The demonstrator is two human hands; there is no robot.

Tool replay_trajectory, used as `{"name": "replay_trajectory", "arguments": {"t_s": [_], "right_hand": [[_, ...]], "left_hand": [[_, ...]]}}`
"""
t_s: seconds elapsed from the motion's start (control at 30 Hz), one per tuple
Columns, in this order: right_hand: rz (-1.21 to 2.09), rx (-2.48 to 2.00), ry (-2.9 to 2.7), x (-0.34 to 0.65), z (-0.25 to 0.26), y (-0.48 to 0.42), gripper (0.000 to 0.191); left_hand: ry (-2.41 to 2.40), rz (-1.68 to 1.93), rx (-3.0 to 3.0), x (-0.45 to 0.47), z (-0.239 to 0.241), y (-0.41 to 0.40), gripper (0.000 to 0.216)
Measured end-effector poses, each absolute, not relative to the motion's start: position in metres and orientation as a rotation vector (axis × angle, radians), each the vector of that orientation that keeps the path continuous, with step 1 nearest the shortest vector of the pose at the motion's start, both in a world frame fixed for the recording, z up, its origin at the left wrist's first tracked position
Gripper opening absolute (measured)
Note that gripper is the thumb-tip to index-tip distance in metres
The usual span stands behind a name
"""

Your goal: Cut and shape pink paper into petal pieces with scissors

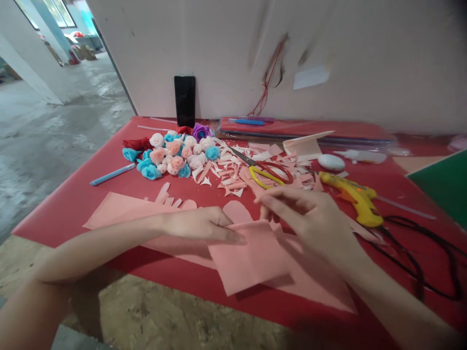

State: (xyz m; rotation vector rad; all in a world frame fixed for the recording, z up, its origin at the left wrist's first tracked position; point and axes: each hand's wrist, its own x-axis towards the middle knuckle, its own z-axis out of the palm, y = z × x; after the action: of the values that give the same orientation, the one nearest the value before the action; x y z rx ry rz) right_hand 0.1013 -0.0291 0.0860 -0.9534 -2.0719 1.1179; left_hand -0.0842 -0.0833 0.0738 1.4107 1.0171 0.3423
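Over the red tabletop [65, 209], left fingers [237, 237] pinch a pink paper square [251, 262] at their four o'clock. Right fingers [273, 201], at the paper's twelve o'clock, press together; holding anything, I can't tell.

Blk phone [185, 101] stands agst wht panel [204, 48] w/ red cord [267, 81].

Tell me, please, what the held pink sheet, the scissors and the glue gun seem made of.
Pink sheet: matte, probably paper, by its thin, straight edges. Scissors: likely metal blades, grey and tapered; smooth, coloured handles, perhaps plastic. Glue gun: apparently hard plastic, with a smooth yellow body.
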Motion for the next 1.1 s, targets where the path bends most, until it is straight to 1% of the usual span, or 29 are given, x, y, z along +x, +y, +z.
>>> {"name": "replay_trajectory", "arguments": {"t_s": [0.07,0.17,0.23,0.37,0.5,0.63,0.73,0.8,0.83,0.93,1.0,1.07,1.1], "right_hand": [[1.154,-0.905,-2.112,0.103,0.089,-0.026,0.025],[1.185,-0.802,-2.310,0.103,0.088,-0.026,0.017],[1.151,-0.810,-2.385,0.105,0.087,-0.025,0.015],[1.056,-0.934,-2.358,0.112,0.085,-0.016,0.019],[1.007,-0.990,-2.258,0.118,0.086,-0.005,0.025],[0.930,-1.015,-2.100,0.118,0.087,-0.008,0.021],[0.886,-1.026,-1.947,0.116,0.090,-0.015,0.015],[0.870,-1.038,-1.849,0.114,0.091,-0.018,0.013],[0.866,-1.045,-1.811,0.112,0.091,-0.020,0.012],[0.890,-1.064,-1.763,0.107,0.086,-0.025,0.009],[0.918,-1.055,-1.759,0.103,0.083,-0.028,0.007],[0.949,-1.045,-1.771,0.101,0.080,-0.031,0.008],[0.965,-1.050,-1.781,0.100,0.080,-0.032,0.010]], "left_hand": [[1.011,0.349,1.413,-0.085,0.074,-0.083,0.041],[1.021,0.378,1.421,-0.086,0.076,-0.083,0.042],[1.038,0.406,1.430,-0.086,0.077,-0.082,0.041],[0.942,0.357,1.337,-0.092,0.076,-0.074,0.034],[0.886,0.312,1.322,-0.104,0.078,-0.063,0.044],[1.033,0.531,1.431,-0.114,0.075,-0.058,0.049],[1.092,0.869,1.355,-0.115,0.064,-0.054,0.049],[1.063,1.116,1.242,-0.112,0.056,-0.053,0.047],[1.028,1.179,1.208,-0.110,0.053,-0.054,0.046],[0.978,1.084,1.261,-0.098,0.053,-0.063,0.040],[1.028,1.030,1.294,-0.088,0.059,-0.074,0.041],[1.195,1.026,1.298,-0.080,0.066,-0.083,0.028],[1.287,1.016,1.306,-0.077,0.068,-0.086,0.026]]}}
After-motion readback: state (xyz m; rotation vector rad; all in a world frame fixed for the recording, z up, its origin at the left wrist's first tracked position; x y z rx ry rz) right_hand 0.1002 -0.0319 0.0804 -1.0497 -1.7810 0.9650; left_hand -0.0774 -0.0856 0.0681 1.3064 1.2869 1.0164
